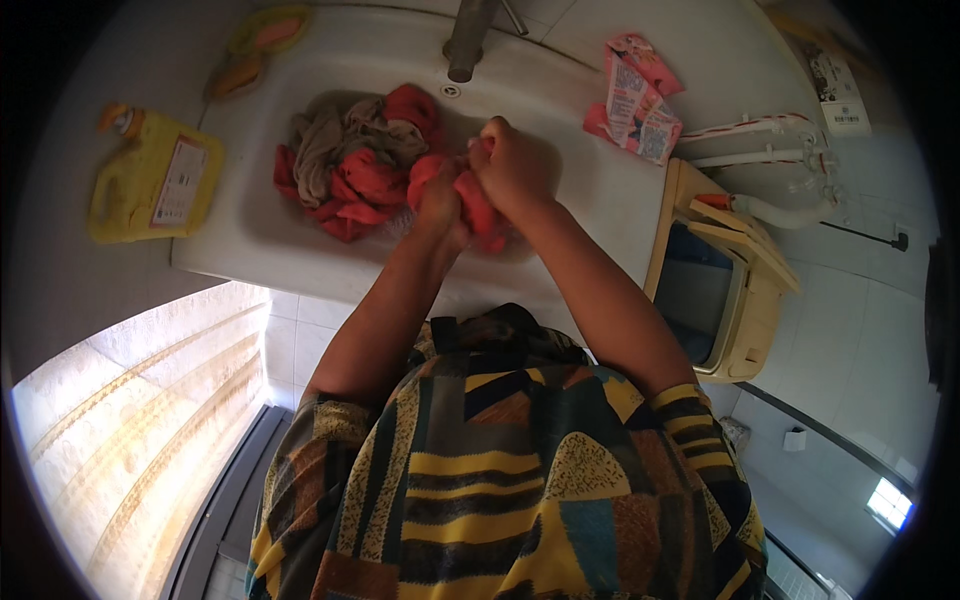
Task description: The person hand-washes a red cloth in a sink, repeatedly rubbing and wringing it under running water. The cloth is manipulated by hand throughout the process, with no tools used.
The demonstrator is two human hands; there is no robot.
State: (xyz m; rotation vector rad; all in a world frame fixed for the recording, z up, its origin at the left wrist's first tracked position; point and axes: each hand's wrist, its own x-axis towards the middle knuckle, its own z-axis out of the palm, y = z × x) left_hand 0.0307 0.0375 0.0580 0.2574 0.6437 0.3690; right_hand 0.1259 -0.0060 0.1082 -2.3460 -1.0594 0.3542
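Both my hands are down in a white sink basin [592, 202], gripping wet red cloth [480, 214]. My left hand [440, 196] clasps one bunched part of it. Slightly higher and to the right, my right hand [506, 165] is closed around another part, with a bit of red showing by the thumb. To the left of my hands lies a heap of red fabric [367, 184] tangled with greyish-beige fabric [319, 154]. Some water shows around the cloth. Above the basin stands a metal faucet [471, 45], over a small round overflow fitting [450, 91].
A yellow detergent jug [161, 180] with an orange cap stands left of the sink. Soap dishes [270, 28] sit at the upper left. A crumpled pink packet [641, 101] lies on the right rim, near an open-lidded washing machine [712, 289] and pipes [757, 154].
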